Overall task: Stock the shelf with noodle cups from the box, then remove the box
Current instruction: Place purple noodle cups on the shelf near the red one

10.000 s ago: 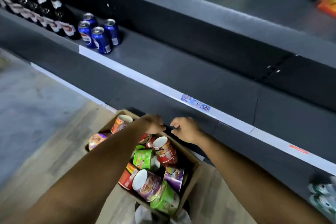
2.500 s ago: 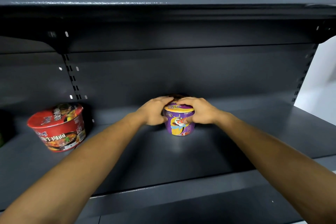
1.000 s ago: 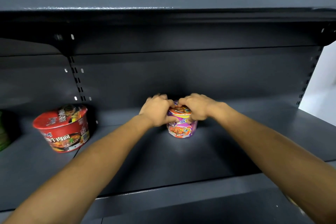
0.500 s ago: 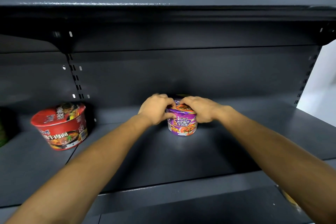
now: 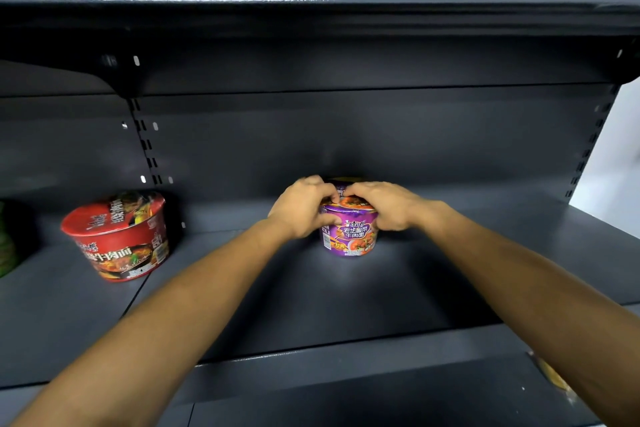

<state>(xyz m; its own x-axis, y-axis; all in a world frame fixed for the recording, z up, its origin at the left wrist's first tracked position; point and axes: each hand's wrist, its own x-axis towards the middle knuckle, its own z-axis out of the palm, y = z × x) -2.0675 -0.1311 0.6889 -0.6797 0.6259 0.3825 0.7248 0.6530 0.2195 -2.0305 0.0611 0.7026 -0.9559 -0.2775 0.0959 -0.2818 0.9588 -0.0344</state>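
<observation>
Head view is showing a red noodle bowl (image 5: 117, 236) standing at the left of the grey shelf (image 5: 346, 298). Further right, the left hand (image 5: 301, 210) and right hand (image 5: 386, 206) are curling their grip round the rim of the upright purple noodle cup (image 5: 349, 236), which is sitting mid-shelf.

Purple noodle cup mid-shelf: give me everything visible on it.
The purple noodle cup stands upright on the dark grey shelf. It is tapered, with a glossy printed wrap showing pale Chinese characters and a noodle picture, and an orange-toned lid. The left hand and right hand grip its rim from either side, fingers curled over the lid.
</observation>
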